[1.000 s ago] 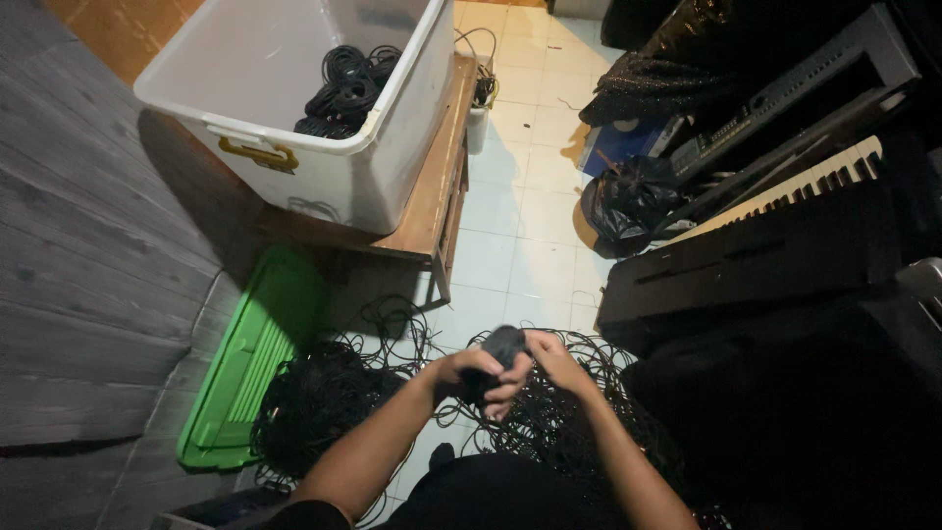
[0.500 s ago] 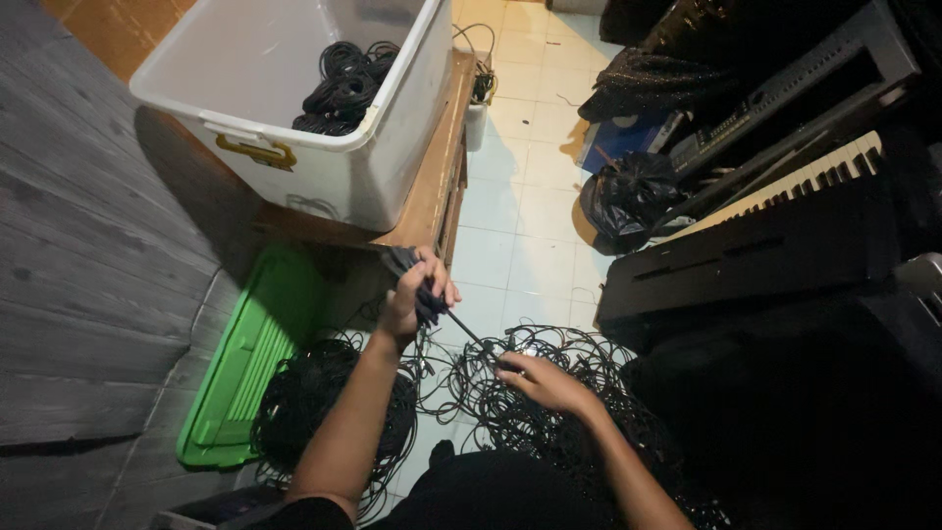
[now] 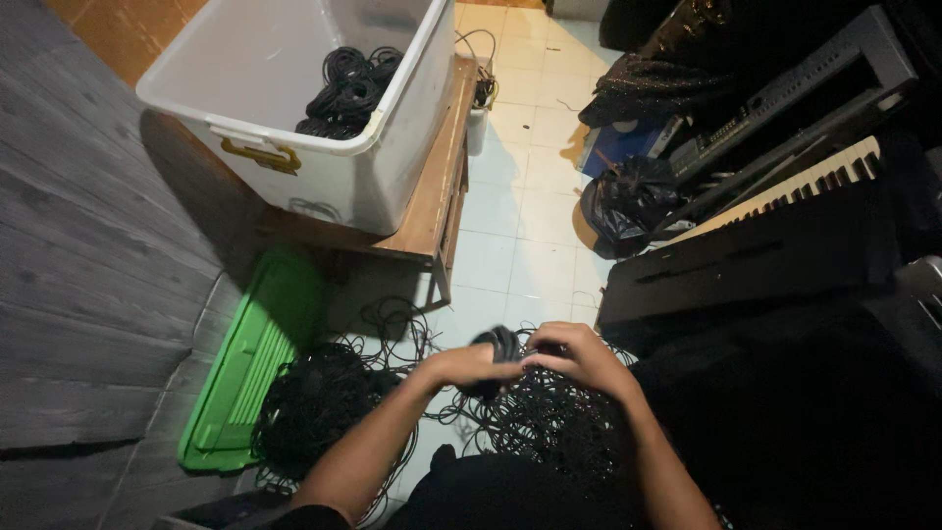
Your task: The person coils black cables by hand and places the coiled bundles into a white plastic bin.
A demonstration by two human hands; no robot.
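- Coiled black cable point(image 3: 496, 355), lower centre of the frame: gripped between both hands above the tangled cable pile point(image 3: 549, 422).
- Left hand point(image 3: 461, 366): fingers clenched on the coil.
- Right hand point(image 3: 579, 355): fingers curled, grasping the coil.
- White bin point(image 3: 392, 147), upper left: holds more coils, resting on a wooden bench point(image 3: 432, 211).
- Green lid point(image 3: 245, 363), lower left.

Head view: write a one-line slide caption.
Both hands, left hand and right hand, hold a coil of black cable over tangled cables on the floor.

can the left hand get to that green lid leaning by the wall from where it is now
Probably yes. The left hand holds a cable coil with the right hand; only the loose cable pile lies before the green lid.
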